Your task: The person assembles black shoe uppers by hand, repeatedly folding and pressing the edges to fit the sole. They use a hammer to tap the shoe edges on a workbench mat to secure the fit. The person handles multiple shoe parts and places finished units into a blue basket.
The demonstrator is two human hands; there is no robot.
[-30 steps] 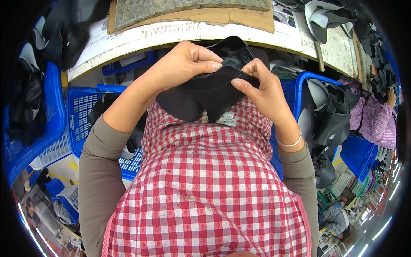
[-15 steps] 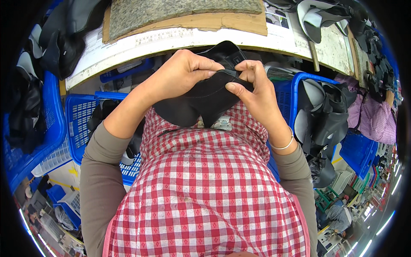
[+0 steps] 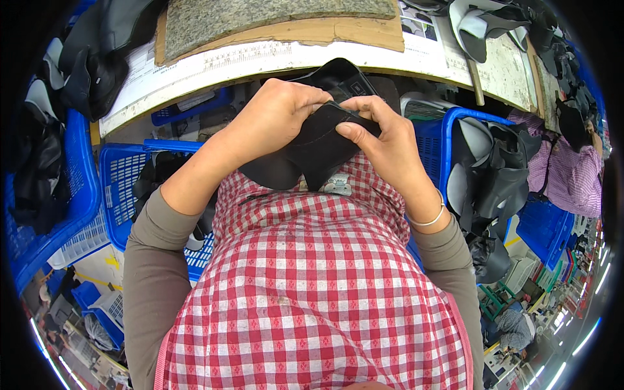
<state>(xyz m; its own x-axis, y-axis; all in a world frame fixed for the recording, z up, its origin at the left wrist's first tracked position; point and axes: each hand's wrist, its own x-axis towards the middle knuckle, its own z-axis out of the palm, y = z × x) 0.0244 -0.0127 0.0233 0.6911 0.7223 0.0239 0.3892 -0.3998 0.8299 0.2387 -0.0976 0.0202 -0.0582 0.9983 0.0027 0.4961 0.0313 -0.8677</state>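
Clock read from mid-view. Blk. leather-like piece (image 3: 312,146) is up at 12, held in front of the checked apron (image 3: 305,273), just short of the counter (image 3: 507,75). L. hand (image 3: 279,114) is at the piece's 10 o'clock, fingers pinched narrow on its top edge — tips partly hidden. R. hand (image 3: 390,133) is at its 3 o'clock, thumb pressed on the near face, index bent over the edge: both sets of fingers hold the same piece, close tog. A glossy blk. flap (image 3: 338,73) w/ a small rectangular mark stands behind the fingers; can't tell if it's the same piece. Bangle (image 3: 429,224) on the r. wrist.

On the counter at 12: speckled stone slab (image 3: 279,19) over brown cardboard (image 3: 351,31). Blue crate (image 3: 448,130) approx. 2 to 3, full of grey & blk. pieces (image 3: 497,162); another blue crate (image 3: 120,162) at 9. Co-worker's checked sleeve (image 3: 575,182) at 3, nr. the rim.
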